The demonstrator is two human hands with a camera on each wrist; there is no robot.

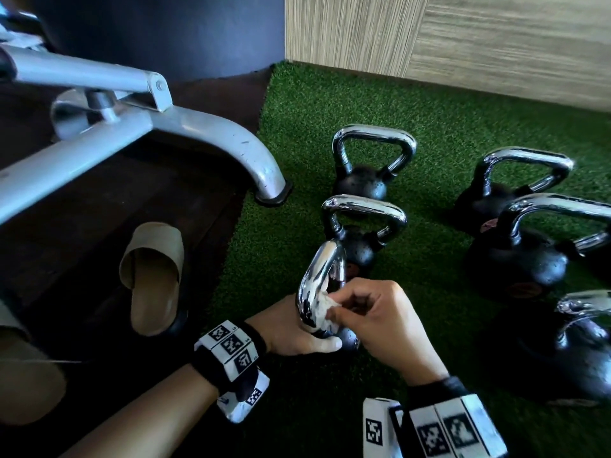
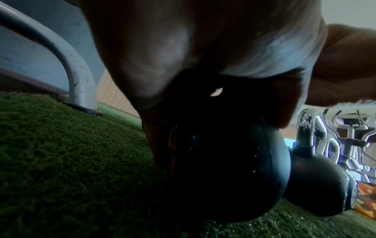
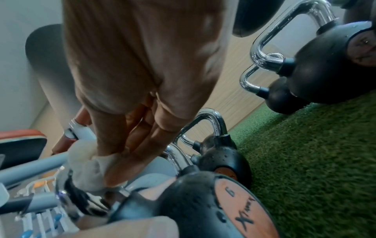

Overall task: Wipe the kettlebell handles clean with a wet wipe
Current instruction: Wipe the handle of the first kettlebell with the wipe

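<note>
A small black kettlebell (image 1: 349,339) with a chrome handle (image 1: 319,276) stands on the green turf close in front of me. My left hand (image 1: 297,335) grips it low, thumb across the ball; in the left wrist view the ball (image 2: 223,169) fills the centre under my palm. My right hand (image 1: 344,309) pinches a crumpled white wet wipe (image 1: 325,309) against the inside of the handle's lower left leg. In the right wrist view the wipe (image 3: 87,165) is bunched under my fingers (image 3: 130,145), above the kettlebell's orange label (image 3: 242,209).
Several more chrome-handled kettlebells stand on the turf (image 1: 429,110): two in a row behind (image 1: 362,183) and others to the right (image 1: 515,262). A grey bench leg (image 1: 264,166) ends at the turf's left edge. A beige slipper (image 1: 152,276) lies on the dark floor. A wood-panel wall (image 1: 496,38) closes the back.
</note>
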